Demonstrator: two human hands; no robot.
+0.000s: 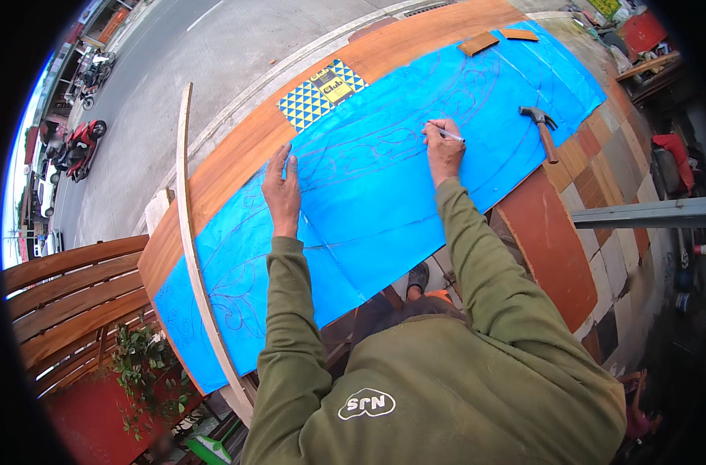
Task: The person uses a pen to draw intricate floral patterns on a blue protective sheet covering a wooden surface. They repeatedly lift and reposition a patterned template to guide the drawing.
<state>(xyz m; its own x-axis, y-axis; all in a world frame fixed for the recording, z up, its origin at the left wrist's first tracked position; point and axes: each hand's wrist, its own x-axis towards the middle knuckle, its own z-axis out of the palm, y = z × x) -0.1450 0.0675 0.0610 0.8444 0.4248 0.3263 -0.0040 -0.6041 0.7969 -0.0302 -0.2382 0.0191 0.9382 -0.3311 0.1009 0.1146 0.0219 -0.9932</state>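
A large blue sheet [368, 209] covers much of a brown wooden board [237, 143], and curling scroll lines are drawn across it. My right hand [445, 155] pinches a slim white pen [450, 136] over the drawn lines near the sheet's middle. My left hand [281, 190] rests on the sheet further left, fingers stretched out and holding nothing. Between the hands and the far edge lies a notebook cover patterned in blue, white and yellow [322, 93]. A claw hammer [540, 132] lies on the sheet's right edge.
A long thin wooden strip [188, 209] crosses the sheet's left end. Two small wood pieces [478, 43] lie at the far right. A slatted bench [82, 291] stands left, beside a leafy plant [147, 364]. A metal bar [647, 213] juts in from the right. Beyond runs a road with motorcycles [82, 149].
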